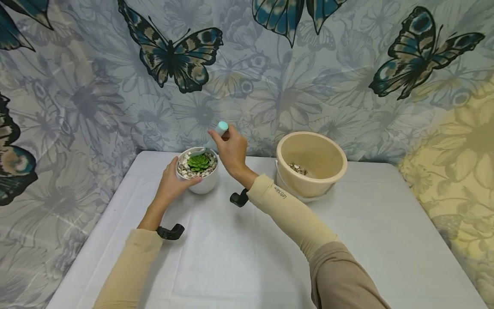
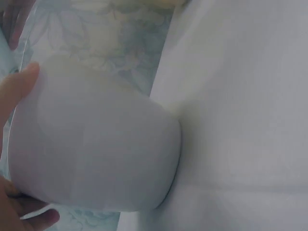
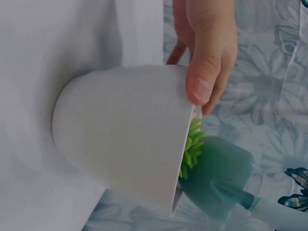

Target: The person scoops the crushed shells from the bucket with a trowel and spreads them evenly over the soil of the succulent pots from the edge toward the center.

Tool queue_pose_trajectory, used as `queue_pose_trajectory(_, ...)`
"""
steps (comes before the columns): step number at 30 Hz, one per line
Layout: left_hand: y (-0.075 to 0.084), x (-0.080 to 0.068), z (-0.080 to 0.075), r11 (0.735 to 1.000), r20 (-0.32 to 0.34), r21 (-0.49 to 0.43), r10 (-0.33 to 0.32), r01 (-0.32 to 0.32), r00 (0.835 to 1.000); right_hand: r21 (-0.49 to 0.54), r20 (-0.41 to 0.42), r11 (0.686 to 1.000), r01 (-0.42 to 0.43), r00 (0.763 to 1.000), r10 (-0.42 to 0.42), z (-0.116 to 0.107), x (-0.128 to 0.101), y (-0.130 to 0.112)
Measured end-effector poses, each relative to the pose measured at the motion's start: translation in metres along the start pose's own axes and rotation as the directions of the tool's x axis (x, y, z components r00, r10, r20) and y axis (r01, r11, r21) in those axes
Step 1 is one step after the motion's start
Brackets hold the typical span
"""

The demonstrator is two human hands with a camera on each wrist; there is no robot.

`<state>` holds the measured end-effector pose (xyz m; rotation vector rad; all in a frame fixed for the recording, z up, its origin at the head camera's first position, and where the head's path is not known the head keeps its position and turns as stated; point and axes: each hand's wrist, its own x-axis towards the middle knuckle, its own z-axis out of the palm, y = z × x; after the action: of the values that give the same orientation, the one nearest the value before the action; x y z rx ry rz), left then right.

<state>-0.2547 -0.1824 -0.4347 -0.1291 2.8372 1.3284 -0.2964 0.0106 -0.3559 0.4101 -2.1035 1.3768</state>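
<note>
A white plant pot (image 1: 204, 184) stands on the table, holding a green succulent (image 1: 198, 162) ringed by pale pebbles (image 1: 185, 171). My left hand (image 1: 171, 180) grips the pot near its rim, thumb on the near side and fingers around the left. In the left wrist view the pot's smooth wall (image 2: 96, 139) fills the middle. My right hand (image 1: 233, 150) holds a small teal trowel by its pale handle (image 1: 221, 128), above the pot's right rim. The right wrist view shows the trowel's blade (image 3: 221, 173) at the rim, beside the succulent leaves (image 3: 191, 149).
To the right stands a larger beige bucket (image 1: 312, 180) with a white handle and a small heap of pebbles (image 1: 298, 168) inside. A white cloth (image 1: 231, 257) covers the table. Behind it hangs a butterfly-patterned fabric (image 1: 285, 94), close to the table's back edge.
</note>
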Motion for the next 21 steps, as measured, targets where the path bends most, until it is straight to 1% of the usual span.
queue_pose_trajectory(4, 0.005, -0.004, 0.009, 0.999, -0.077, 0.032, -0.009, 0.012, 0.997, 0.009, 0.007, 1.000, 0.018, 1.000, -0.018, -0.001, 0.000, 0.001)
queue_pose_trajectory(6, 0.006, -0.005, 0.010, 0.999, -0.087, 0.049, -0.011, 0.015, 0.996, 0.014, 0.011, 1.000, 0.022, 1.000, -0.022, -0.001, -0.001, 0.002)
queue_pose_trajectory(8, 0.006, -0.004, 0.008, 0.998, -0.072, 0.057, -0.010, 0.014, 0.997, 0.020, 0.011, 0.999, 0.026, 1.000, -0.027, -0.001, 0.000, 0.002)
queue_pose_trajectory(13, 0.002, 0.002, -0.002, 0.999, 0.018, 0.047, 0.011, -0.012, 1.000, 0.029, 0.005, 0.998, 0.047, 0.999, -0.048, 0.001, -0.002, 0.002)
queue_pose_trajectory(16, 0.001, 0.004, -0.005, 0.999, 0.054, 0.028, 0.016, -0.017, 0.998, 0.019, 0.002, 0.998, 0.060, 0.998, -0.060, 0.003, -0.004, 0.003)
queue_pose_trajectory(18, 0.000, 0.005, -0.004, 1.000, 0.056, 0.023, 0.010, -0.012, 0.998, 0.009, -0.006, 0.998, 0.066, 0.998, -0.066, 0.003, -0.005, 0.003)
queue_pose_trajectory(21, 0.001, 0.004, 0.000, 1.000, 0.028, 0.022, -0.002, 0.001, 1.000, 0.004, -0.025, 0.997, 0.083, 0.996, -0.083, 0.003, -0.006, 0.001)
